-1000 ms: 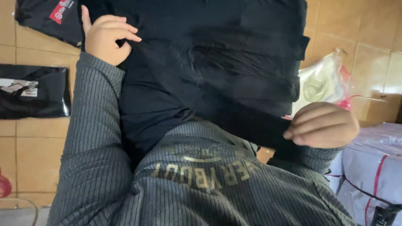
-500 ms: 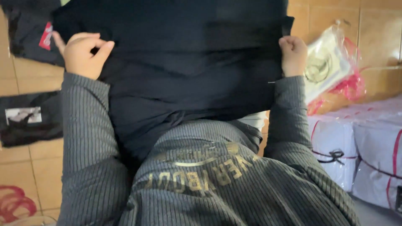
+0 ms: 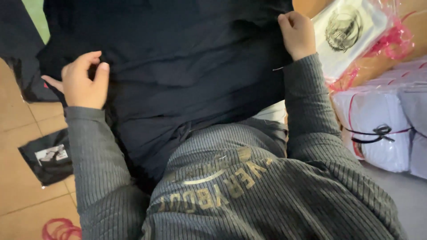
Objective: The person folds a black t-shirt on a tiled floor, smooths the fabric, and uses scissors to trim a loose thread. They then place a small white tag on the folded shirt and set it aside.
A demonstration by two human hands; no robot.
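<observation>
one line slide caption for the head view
Left hand and right hand grip a dark garment spread over the lap.

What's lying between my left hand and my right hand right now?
In the head view, only the dark garment spans from the left hand to the right hand; both grip its edges.

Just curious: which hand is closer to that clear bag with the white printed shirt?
The right hand, gripping the dark garment right beside the bag. The left hand is across the garment, far off.
</observation>
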